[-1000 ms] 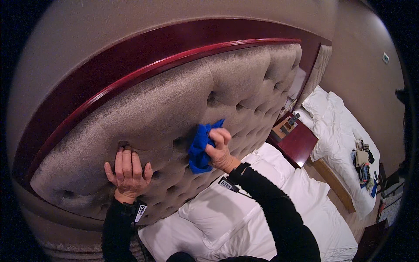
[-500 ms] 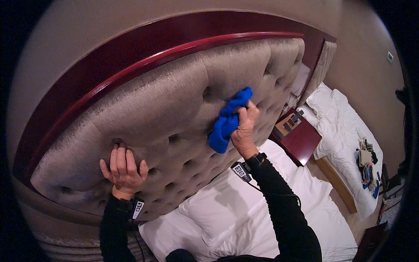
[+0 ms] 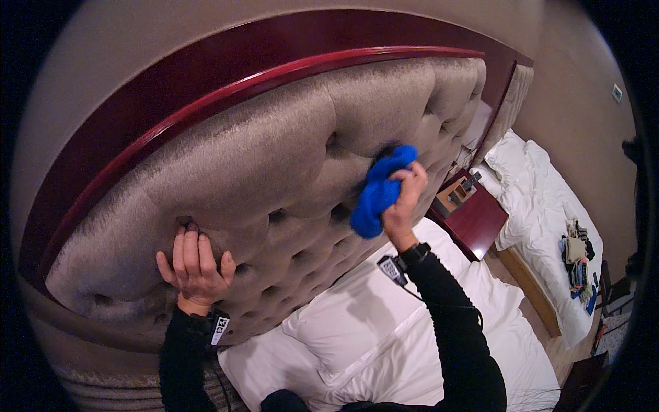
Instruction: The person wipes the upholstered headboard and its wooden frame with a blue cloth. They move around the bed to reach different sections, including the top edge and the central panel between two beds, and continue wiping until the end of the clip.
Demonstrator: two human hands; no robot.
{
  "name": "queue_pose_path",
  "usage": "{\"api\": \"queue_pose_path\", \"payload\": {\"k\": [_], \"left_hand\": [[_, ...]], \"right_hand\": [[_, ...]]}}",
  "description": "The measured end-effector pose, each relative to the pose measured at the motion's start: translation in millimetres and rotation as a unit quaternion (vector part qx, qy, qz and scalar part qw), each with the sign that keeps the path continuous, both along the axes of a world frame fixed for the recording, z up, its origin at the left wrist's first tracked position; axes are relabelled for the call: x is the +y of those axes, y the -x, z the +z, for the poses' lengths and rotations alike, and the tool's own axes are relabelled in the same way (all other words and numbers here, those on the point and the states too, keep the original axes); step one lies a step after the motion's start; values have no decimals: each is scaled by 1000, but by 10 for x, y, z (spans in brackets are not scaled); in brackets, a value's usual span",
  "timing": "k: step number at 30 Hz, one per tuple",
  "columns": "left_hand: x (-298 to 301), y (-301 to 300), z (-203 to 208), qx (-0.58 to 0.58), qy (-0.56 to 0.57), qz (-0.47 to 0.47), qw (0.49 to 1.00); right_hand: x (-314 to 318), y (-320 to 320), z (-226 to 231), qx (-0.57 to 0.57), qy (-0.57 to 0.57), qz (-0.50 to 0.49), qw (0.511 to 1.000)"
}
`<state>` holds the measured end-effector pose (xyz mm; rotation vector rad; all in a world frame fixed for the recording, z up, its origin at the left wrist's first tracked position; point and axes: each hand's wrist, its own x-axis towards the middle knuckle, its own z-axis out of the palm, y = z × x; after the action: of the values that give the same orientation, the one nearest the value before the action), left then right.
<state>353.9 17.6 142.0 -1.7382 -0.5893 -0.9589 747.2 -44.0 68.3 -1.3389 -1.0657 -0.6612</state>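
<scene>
A bunched bright blue cloth (image 3: 379,196) is gripped in my right hand (image 3: 403,209), over the tufted grey-brown headboard (image 3: 274,165). Whether the cloth touches the fabric is hard to tell. My left hand (image 3: 195,268) rests on the headboard's left part, fingers spread and pointing up, with the fingertips at one of the tufted dimples. Nothing is held in it. Above both hands runs the headboard's dark red wooden frame (image 3: 240,87).
Below the headboard lies a bed with white pillows (image 3: 343,329). To the right stands a red nightstand (image 3: 480,220) with a wooden box (image 3: 454,197) on it. Beyond is a second white bed (image 3: 542,233) with a pile of folded clothes (image 3: 576,254).
My right hand and the blue cloth have moved a little to the right across the headboard. My left hand has stayed at the same spot.
</scene>
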Motion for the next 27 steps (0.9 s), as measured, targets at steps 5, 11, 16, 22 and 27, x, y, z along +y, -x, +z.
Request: {"api": "queue_pose_path", "payload": {"k": [5, 11, 16, 22, 27], "left_hand": [[3, 8, -6, -6, -6, -1, 1000], [0, 26, -74, -19, 14, 5, 1000], [11, 12, -77, -21, 9, 17, 1000], [-13, -12, -55, -16, 6, 23, 1000], [7, -7, -73, -21, -1, 16, 1000]], "right_hand": [[246, -140, 141, -63, 25, -117, 991], [-6, -154, -310, -40, 92, -22, 995], [-248, -399, -135, -63, 94, 27, 993], [139, -944, 168, 13, 58, -87, 994], [162, -778, -641, 12, 80, -84, 993]]}}
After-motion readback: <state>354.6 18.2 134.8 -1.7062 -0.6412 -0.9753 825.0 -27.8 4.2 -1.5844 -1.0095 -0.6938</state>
